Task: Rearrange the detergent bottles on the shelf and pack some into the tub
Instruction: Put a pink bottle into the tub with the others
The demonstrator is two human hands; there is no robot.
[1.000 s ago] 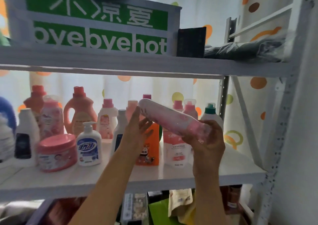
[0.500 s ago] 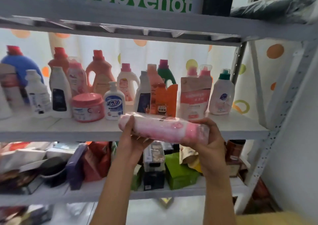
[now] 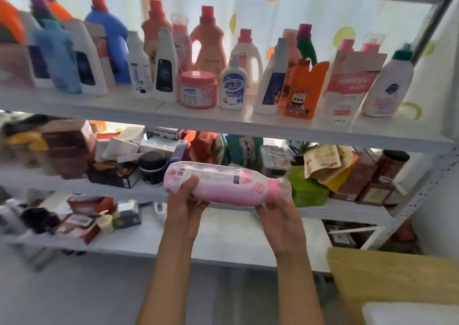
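Left hand (image 3: 185, 201): curled round the base end of the pink bottle (image 3: 223, 186), thumb on top.
Right hand (image 3: 279, 211): cups the capped neck end from below.
Why so held: sideways across both hands, probably to carry it down toward the tub, which I cannot make out.
Bottle: pink, glossy printed wrap, lying horizontal.
Shelf (image 3: 248, 125): above both hands, crowded with upright detergent bottles.

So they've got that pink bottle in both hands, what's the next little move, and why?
Probably keep lowering the pink bottle down and to the right. It lies on its side, clear of the detergent shelf, with the left hand gripping its base and the right hand its cap end. A white corner at bottom right may be the tub, though I can't tell for sure.
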